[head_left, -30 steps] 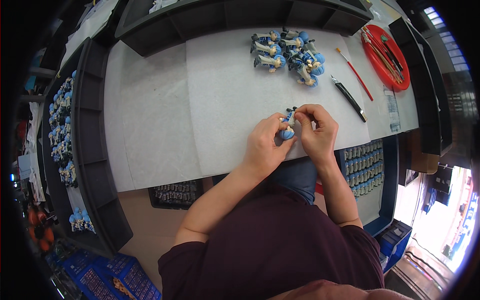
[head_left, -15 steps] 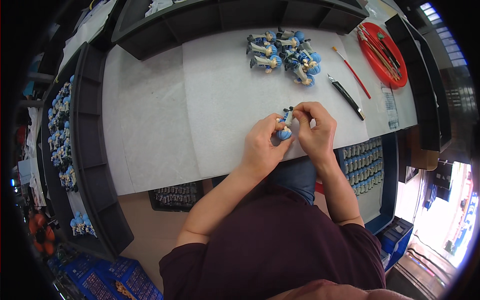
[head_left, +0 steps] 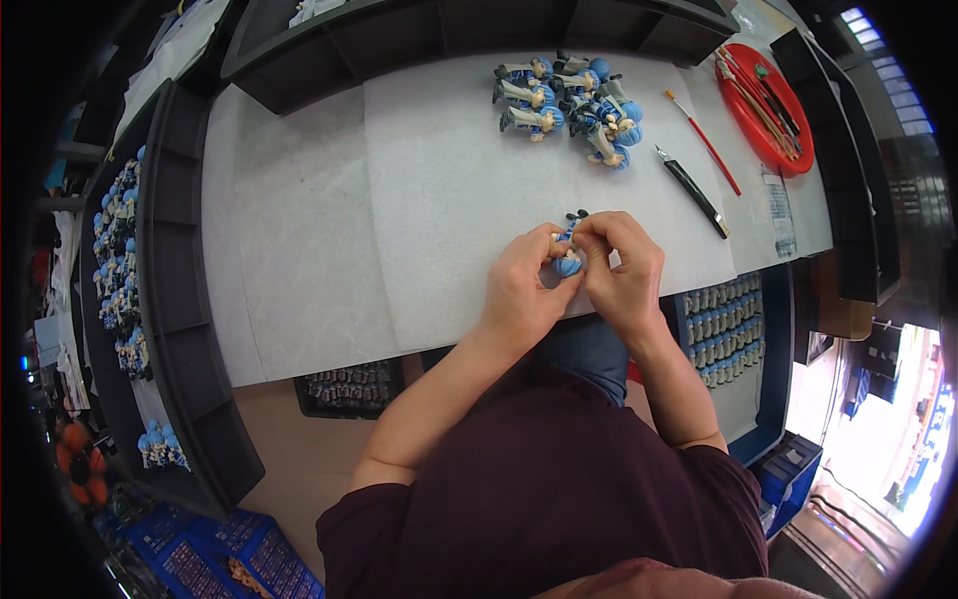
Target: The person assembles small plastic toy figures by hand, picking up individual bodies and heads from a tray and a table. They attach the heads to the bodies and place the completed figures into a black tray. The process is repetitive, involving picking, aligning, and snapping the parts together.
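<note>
Blue-topped fig. (head_left: 567, 267), just rt. of frame ctr., is grasped by L hand (head_left: 521, 285); its side is met by R hand (head_left: 625, 275), fingers bent, pinch hold can't be confirmed. Prob. light, stiff, w/ fragile limbs; best held at head & torso.
</note>
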A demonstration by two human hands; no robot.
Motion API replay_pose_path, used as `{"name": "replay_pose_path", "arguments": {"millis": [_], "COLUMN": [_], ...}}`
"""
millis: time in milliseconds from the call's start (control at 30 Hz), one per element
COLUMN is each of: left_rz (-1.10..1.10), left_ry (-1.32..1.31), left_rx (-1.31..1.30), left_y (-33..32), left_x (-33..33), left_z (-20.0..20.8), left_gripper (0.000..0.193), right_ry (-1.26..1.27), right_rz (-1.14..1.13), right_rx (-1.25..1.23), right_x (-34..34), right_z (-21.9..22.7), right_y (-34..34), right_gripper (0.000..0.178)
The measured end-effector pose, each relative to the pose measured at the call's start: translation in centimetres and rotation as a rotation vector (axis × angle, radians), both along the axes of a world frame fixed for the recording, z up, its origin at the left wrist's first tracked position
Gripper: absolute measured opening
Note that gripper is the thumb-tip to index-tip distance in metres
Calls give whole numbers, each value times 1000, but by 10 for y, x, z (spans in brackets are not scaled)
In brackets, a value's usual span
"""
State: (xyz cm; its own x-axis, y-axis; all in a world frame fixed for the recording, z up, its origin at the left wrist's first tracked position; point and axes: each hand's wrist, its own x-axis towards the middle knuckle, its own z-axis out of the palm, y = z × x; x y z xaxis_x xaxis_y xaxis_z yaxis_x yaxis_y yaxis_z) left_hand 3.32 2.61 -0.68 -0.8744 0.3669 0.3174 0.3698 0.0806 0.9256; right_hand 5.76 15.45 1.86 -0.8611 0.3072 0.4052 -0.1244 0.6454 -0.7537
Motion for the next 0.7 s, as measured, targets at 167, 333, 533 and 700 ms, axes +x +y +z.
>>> {"name": "replay_pose_path", "arguments": {"millis": [167, 333, 533, 700], "left_rz": [10, -12, -13, -4], "left_ry": [-50, -148, -137, -127], "left_rx": [-51, -20, -37, -82], "left_y": [-2, -3, -3, -3], "left_x": [1, 0, 0, 1], "left_z": [2, 5, 7, 10], "left_gripper": [31, 29, 32, 33], "right_ry": [48, 7, 61, -23], "right_rz": [-147, -178, 17, 26], "right_rx": [148, 30, -51, -35], "right_x": [-12, 0, 6, -3], "right_z": [-4, -2, 8, 3], "right_y": [25, 34, 5, 4], "right_gripper": [10, 9, 9, 9]}}
